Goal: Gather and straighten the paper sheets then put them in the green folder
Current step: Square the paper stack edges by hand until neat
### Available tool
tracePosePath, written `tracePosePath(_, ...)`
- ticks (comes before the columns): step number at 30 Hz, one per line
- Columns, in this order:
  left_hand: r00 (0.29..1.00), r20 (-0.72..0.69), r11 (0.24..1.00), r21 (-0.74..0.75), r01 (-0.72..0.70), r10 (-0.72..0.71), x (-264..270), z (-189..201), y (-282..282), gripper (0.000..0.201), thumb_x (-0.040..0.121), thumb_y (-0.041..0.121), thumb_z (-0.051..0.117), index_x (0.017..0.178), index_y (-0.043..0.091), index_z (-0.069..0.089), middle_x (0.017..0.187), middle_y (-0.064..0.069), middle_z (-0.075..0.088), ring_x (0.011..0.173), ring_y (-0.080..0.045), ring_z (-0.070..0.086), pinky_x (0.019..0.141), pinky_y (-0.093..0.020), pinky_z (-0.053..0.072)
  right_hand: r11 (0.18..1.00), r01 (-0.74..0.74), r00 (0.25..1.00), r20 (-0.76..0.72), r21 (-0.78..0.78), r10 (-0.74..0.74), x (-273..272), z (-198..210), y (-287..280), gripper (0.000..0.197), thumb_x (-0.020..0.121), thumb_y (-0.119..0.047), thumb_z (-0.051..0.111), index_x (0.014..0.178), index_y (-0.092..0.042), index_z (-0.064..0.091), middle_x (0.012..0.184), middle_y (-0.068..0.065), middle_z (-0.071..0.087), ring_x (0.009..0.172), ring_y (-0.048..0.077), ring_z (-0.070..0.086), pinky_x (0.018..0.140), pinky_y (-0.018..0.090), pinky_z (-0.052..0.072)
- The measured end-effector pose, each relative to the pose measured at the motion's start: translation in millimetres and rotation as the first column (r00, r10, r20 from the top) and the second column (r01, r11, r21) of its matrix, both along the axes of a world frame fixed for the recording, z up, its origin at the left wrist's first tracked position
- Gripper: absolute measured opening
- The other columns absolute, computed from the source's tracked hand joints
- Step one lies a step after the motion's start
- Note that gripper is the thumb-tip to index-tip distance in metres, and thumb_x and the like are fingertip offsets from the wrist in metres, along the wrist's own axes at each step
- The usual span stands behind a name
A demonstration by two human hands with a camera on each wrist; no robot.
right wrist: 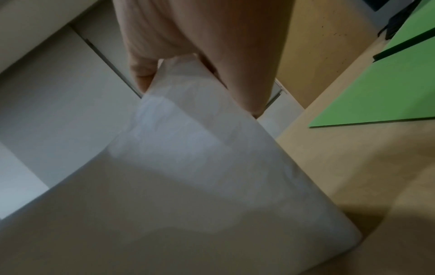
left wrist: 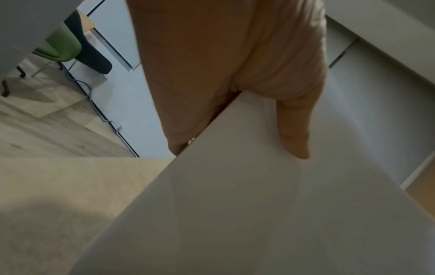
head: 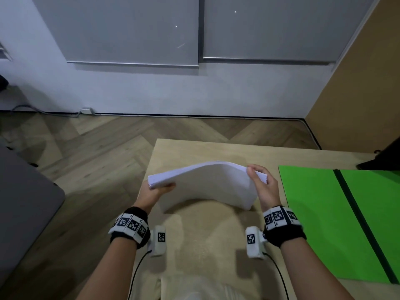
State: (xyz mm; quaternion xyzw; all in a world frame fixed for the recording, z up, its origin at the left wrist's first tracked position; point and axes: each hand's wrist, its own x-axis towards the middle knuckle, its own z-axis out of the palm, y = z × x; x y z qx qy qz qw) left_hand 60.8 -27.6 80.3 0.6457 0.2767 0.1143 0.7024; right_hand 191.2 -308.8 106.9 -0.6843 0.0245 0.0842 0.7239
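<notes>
White paper sheets (head: 207, 185), already gathered into one stack, hang between my two hands above the wooden table (head: 194, 245). My left hand (head: 154, 192) grips the stack's left end, thumb on the near face and fingers behind it, and my right hand (head: 263, 187) pinches the right end the same way. Between the two grips the stack bows upward, and its lower edge sits just above or barely on the table; I cannot tell which. Near my right grip the sheet edges look slightly fanned, so I judge the straightening is only partly done and a few taps of the lower edge on the table are still needed. Beyond my right hand, well apart from the stack, the green folder (head: 320, 224) lies open and flat on the table with nothing in it yet, so the filing step is all still ahead.
</notes>
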Motion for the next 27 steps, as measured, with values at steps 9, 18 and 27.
tracePosePath(9, 1.000, -0.002, 0.998, 0.066, 0.000, 0.000, 6.0, 8.6, -5.1, 0.032, 0.078, -0.009, 0.070, 0.105, 0.009, 0.068, 0.098, -0.005, 0.071, 0.086, -0.010, 0.066, 0.069, -0.013, 0.054, 0.996, -0.066, 0.992, 0.103, -0.061, 0.072, 8.4, 13.2, -6.4, 0.035, 0.071, -0.004, 0.078, 0.098, -0.025, 0.069, 0.108, 0.000, 0.069, 0.096, 0.016, 0.062, 0.080, 0.014, 0.052)
tracePosePath(18, 0.993, -0.122, 0.979, 0.203, 0.028, -0.003, -2.2, -3.0, -4.8, 0.034, 0.074, -0.002, 0.076, 0.102, 0.015, 0.066, 0.099, -0.004, 0.069, 0.100, -0.022, 0.064, 0.082, -0.027, 0.053, 0.965, -0.077, 0.996, -0.062, -0.252, 0.064, -1.8, -3.3, -16.0, 0.028, 0.075, -0.013, 0.077, 0.098, -0.003, 0.063, 0.093, 0.009, 0.068, 0.086, 0.021, 0.066, 0.066, 0.019, 0.050)
tracePosePath(27, 0.977, -0.201, 0.736, 0.651, 0.186, -0.069, 20.0, 85.4, -11.5, 0.021, 0.061, 0.030, 0.063, 0.061, 0.009, 0.062, 0.060, -0.011, 0.062, 0.061, -0.023, 0.057, 0.060, -0.039, 0.049, 0.566, -0.101, 0.892, 0.178, -0.818, 0.416, 22.8, 11.8, -26.5, 0.022, 0.067, -0.040, 0.079, 0.085, -0.027, 0.075, 0.103, -0.025, 0.064, 0.104, 0.003, 0.051, 0.106, 0.041, 0.032)
